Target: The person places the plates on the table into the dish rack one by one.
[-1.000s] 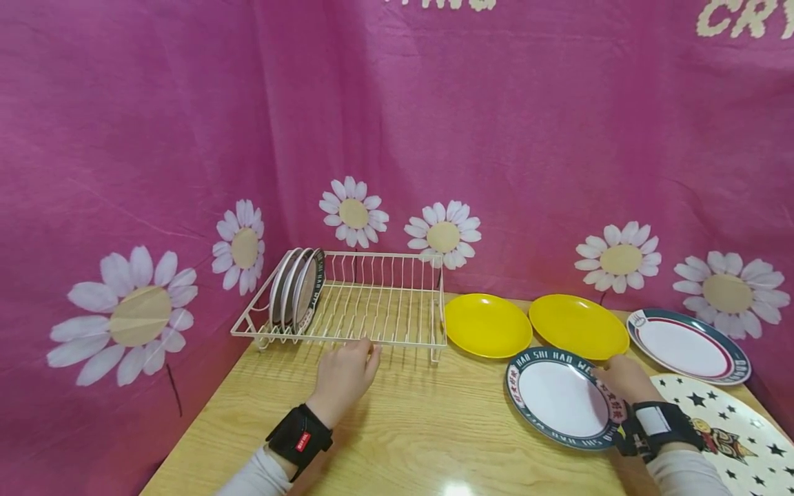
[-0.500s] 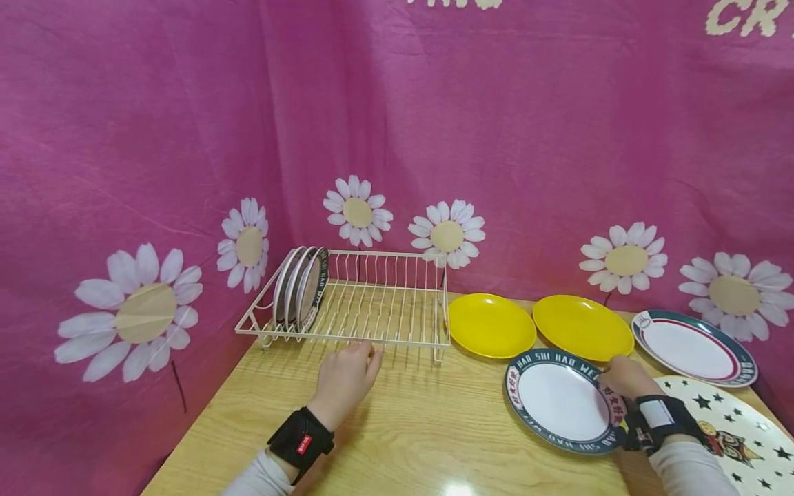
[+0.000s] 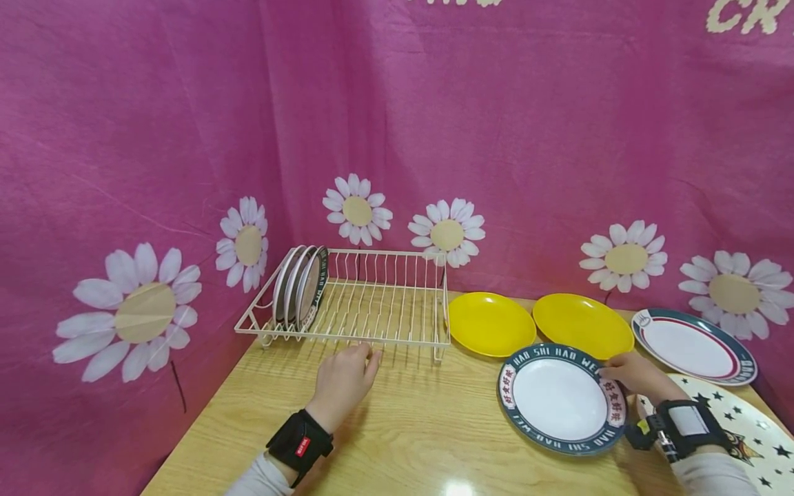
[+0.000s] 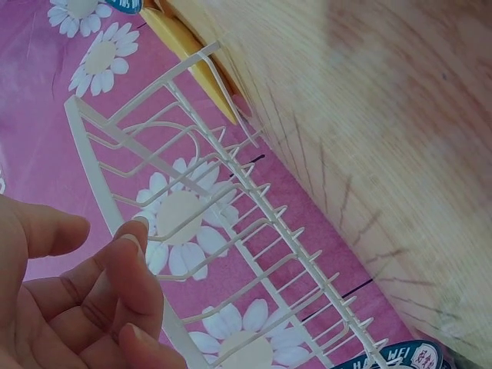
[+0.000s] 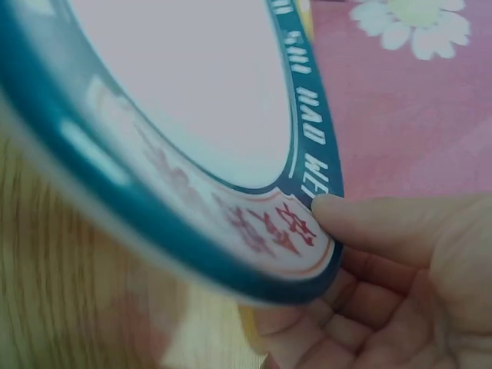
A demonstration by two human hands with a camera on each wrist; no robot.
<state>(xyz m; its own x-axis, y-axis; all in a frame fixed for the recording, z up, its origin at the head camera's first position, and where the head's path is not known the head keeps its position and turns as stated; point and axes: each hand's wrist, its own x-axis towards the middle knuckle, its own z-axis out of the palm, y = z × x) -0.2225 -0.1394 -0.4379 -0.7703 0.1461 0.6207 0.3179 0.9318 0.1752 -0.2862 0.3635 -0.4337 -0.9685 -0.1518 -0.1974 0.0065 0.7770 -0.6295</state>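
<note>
With thumb above and fingers beneath, my right hand [image 3: 635, 375] pinches the right rim of a white plate [image 3: 561, 399] that has a dark green lettered border. In the right wrist view this plate [image 5: 192, 92] is tilted, its near edge off the wooden table. My left hand [image 3: 344, 379] is at the front rail of a white wire dish rack [image 3: 384, 339]. Its fingers [image 4: 134, 277] are loosely bent and the thumb stands apart, holding nothing; whether a fingertip touches the rail, I cannot tell. Several plates [image 3: 304, 289] stand upright in the rack's left slots.
Two yellow plates [image 3: 490, 324] lie right of the rack. Farther right are an oval green-rimmed plate [image 3: 695, 348] and a large star-patterned plate [image 3: 769, 427], partly behind my right forearm. A pink flowered cloth [image 3: 496, 138] hangs behind the wooden table [image 3: 397, 441].
The green-bordered plate has come up slightly and shifted a little left in my right hand. My left hand has stayed almost still by the rack.
</note>
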